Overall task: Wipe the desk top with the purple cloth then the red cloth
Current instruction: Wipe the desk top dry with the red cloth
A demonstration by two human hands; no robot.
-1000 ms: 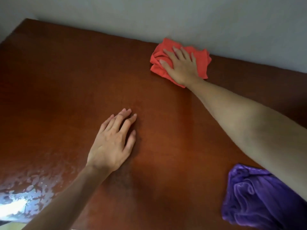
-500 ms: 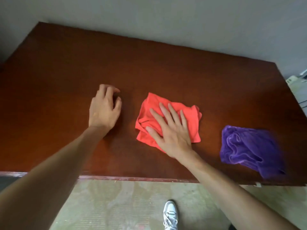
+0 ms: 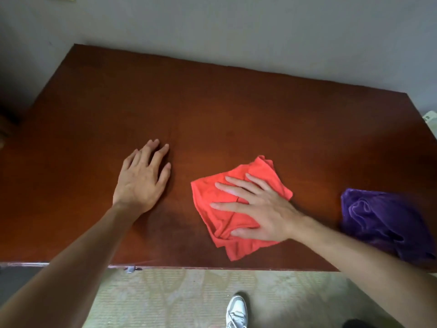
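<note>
The brown wooden desk top point(image 3: 212, 102) fills the view. A crumpled red cloth point(image 3: 257, 171) lies near the desk's front edge, right of centre. My right hand point(image 3: 257, 209) presses flat on it, fingers spread and pointing left, thumb down on a fold. My left hand point(image 3: 142, 181) rests palm down on bare wood to the left of the cloth, holding nothing. A bunched purple cloth point(image 3: 378, 221) sits at the front right, apart from both hands, partly behind my right forearm.
A grey wall point(image 3: 236, 31) runs along the desk's far edge. A white object point(image 3: 431, 119) pokes in past the right edge. Below the front edge are a pale patterned floor point(image 3: 177, 297) and a white shoe point(image 3: 236, 311).
My right hand has dragged the red cloth from the desk's far edge back toward the front. The left hand has stayed on the wood, its fingers now flatter.
</note>
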